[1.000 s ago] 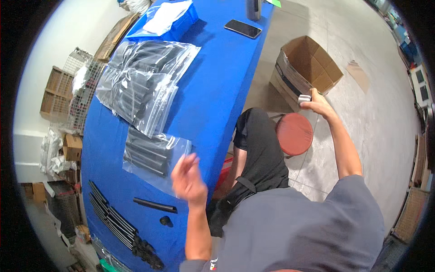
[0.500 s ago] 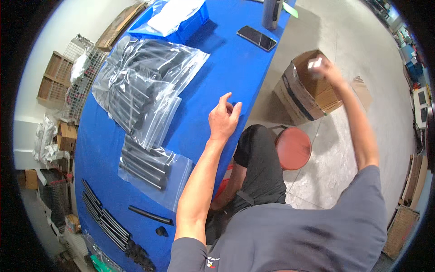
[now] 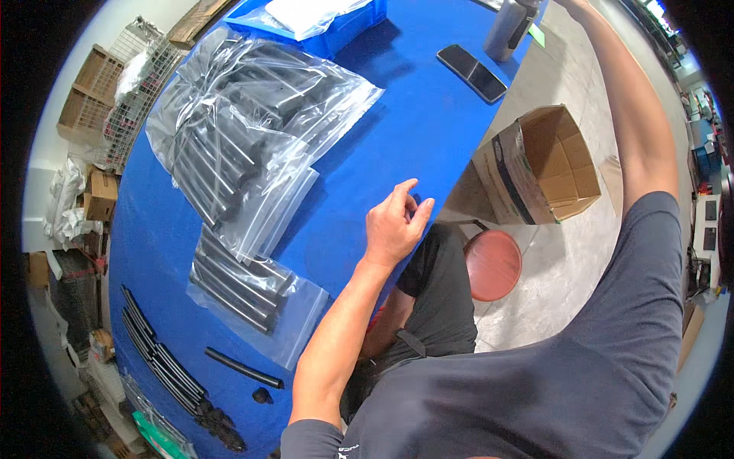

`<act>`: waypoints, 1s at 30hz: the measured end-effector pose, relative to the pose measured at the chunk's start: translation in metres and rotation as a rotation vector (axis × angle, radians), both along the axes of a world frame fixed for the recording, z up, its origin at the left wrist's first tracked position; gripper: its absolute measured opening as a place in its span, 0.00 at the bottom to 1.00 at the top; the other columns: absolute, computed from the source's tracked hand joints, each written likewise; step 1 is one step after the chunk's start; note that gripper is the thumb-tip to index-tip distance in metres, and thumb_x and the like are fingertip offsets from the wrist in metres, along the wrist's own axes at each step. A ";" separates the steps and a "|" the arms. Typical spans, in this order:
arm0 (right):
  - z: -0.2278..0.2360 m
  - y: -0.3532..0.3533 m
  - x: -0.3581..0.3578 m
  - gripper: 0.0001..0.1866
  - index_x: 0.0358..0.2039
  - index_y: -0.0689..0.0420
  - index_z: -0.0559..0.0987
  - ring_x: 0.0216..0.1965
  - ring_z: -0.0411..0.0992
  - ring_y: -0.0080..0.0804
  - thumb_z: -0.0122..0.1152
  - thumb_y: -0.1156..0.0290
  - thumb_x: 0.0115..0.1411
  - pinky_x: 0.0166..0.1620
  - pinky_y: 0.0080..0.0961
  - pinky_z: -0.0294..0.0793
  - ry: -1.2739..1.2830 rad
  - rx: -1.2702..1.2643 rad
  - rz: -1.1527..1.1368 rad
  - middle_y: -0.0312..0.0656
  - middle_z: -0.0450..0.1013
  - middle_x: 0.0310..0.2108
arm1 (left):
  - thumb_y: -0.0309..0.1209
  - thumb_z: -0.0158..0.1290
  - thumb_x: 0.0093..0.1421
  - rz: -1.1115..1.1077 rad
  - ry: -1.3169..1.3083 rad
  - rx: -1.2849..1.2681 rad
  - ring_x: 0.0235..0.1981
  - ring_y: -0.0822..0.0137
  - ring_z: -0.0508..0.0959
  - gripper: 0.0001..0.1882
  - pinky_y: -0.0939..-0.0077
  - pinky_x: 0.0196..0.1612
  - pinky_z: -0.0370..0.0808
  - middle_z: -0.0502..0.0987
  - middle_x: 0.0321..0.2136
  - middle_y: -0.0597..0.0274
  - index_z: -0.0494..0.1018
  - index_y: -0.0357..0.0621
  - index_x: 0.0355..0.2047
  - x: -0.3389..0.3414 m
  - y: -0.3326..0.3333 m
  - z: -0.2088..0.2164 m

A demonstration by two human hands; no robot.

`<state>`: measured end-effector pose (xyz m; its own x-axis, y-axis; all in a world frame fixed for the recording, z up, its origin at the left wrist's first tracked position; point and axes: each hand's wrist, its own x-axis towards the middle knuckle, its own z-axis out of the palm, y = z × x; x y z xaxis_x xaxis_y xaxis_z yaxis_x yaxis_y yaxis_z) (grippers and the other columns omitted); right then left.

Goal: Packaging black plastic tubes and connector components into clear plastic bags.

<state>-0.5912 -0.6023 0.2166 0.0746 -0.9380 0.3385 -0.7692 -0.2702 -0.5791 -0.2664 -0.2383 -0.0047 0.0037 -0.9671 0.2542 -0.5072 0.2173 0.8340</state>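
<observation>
My left hand (image 3: 396,226) rests near the right edge of the blue-covered table, fingers loosely curled and apart, holding nothing. My right arm reaches up and away, and my right hand (image 3: 572,3) is almost wholly cut off by the top edge, so its fingers are hidden. Nearest to it are a grey metal bottle (image 3: 511,30) and a black phone (image 3: 472,73) on the table. Left of my left hand lies a large clear bag of black tubes (image 3: 222,153), overlapping a smaller clear zip bag of black tubes (image 3: 237,287).
Several loose black tubes (image 3: 164,359), a single tube (image 3: 245,368) and a small black lump (image 3: 262,395) lie on the near left. A blue bin (image 3: 329,38) stands at the far end. On the floor are an open carton (image 3: 527,172) and a red round stool (image 3: 493,265).
My right hand has gone from above the carton, where it held something small and white, up to the top edge. My left hand keeps its place by the table edge; the view has shifted.
</observation>
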 end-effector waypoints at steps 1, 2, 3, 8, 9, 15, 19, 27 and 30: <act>0.000 -0.008 0.002 0.28 0.47 0.59 0.78 0.44 0.75 0.34 0.71 0.64 0.44 0.45 0.32 0.74 0.151 -0.002 -0.055 0.46 0.77 0.41 | 0.35 0.63 0.58 0.006 0.003 0.004 0.17 0.71 0.73 0.19 0.75 0.23 0.71 0.77 0.21 0.61 0.74 0.39 0.46 -0.001 -0.001 0.000; -0.002 -0.014 0.003 0.29 0.47 0.59 0.77 0.47 0.74 0.37 0.71 0.63 0.44 0.48 0.34 0.73 0.302 -0.005 -0.109 0.48 0.76 0.44 | 0.35 0.63 0.57 -0.002 0.005 -0.013 0.17 0.71 0.73 0.19 0.75 0.22 0.71 0.77 0.21 0.61 0.74 0.39 0.46 -0.003 -0.002 0.000; -0.003 -0.016 0.000 0.29 0.47 0.59 0.77 0.47 0.74 0.37 0.71 0.63 0.44 0.48 0.34 0.73 0.304 -0.002 -0.104 0.48 0.76 0.44 | 0.34 0.63 0.57 -0.010 0.006 -0.030 0.16 0.71 0.73 0.19 0.75 0.22 0.71 0.77 0.21 0.61 0.74 0.39 0.46 -0.004 -0.003 -0.001; 0.001 -0.011 0.005 0.27 0.48 0.59 0.77 0.52 0.71 0.43 0.67 0.61 0.47 0.54 0.36 0.71 0.403 0.084 -0.128 0.50 0.75 0.48 | 0.34 0.63 0.56 0.000 0.006 -0.033 0.15 0.71 0.73 0.19 0.75 0.21 0.71 0.77 0.21 0.61 0.75 0.39 0.46 -0.002 -0.003 0.001; 0.004 -0.013 0.008 0.26 0.48 0.58 0.78 0.53 0.71 0.41 0.65 0.60 0.49 0.53 0.37 0.71 0.392 0.133 -0.136 0.49 0.74 0.50 | 0.34 0.64 0.56 -0.001 -0.002 -0.052 0.15 0.71 0.72 0.19 0.75 0.21 0.71 0.77 0.21 0.61 0.75 0.39 0.45 -0.001 -0.004 -0.001; -0.004 -0.024 -0.002 0.24 0.38 0.61 0.82 0.42 0.76 0.44 0.63 0.53 0.49 0.42 0.39 0.74 0.566 0.116 -0.244 0.52 0.78 0.38 | 0.34 0.64 0.56 -0.005 0.012 -0.055 0.15 0.72 0.73 0.18 0.76 0.21 0.71 0.77 0.21 0.61 0.75 0.39 0.44 -0.004 -0.004 -0.002; -0.003 -0.029 -0.001 0.28 0.36 0.62 0.82 0.39 0.77 0.48 0.63 0.48 0.48 0.40 0.40 0.76 0.647 0.086 -0.205 0.55 0.79 0.36 | 0.34 0.64 0.56 -0.008 0.010 -0.051 0.15 0.72 0.73 0.18 0.75 0.21 0.71 0.77 0.21 0.61 0.75 0.39 0.44 -0.004 -0.004 0.000; 0.010 0.000 0.035 0.32 0.42 0.61 0.82 0.44 0.76 0.48 0.62 0.41 0.53 0.45 0.42 0.74 0.720 0.034 -0.453 0.53 0.78 0.43 | 0.34 0.63 0.55 -0.010 0.017 -0.060 0.15 0.71 0.72 0.16 0.75 0.20 0.70 0.77 0.21 0.62 0.76 0.40 0.42 -0.003 -0.004 0.000; 0.030 -0.018 0.007 0.27 0.42 0.59 0.80 0.42 0.75 0.41 0.64 0.47 0.54 0.43 0.38 0.73 0.436 0.155 0.038 0.49 0.77 0.40 | 0.34 0.63 0.55 -0.003 0.015 -0.062 0.15 0.71 0.72 0.16 0.75 0.20 0.70 0.77 0.21 0.62 0.76 0.40 0.42 -0.003 -0.003 0.003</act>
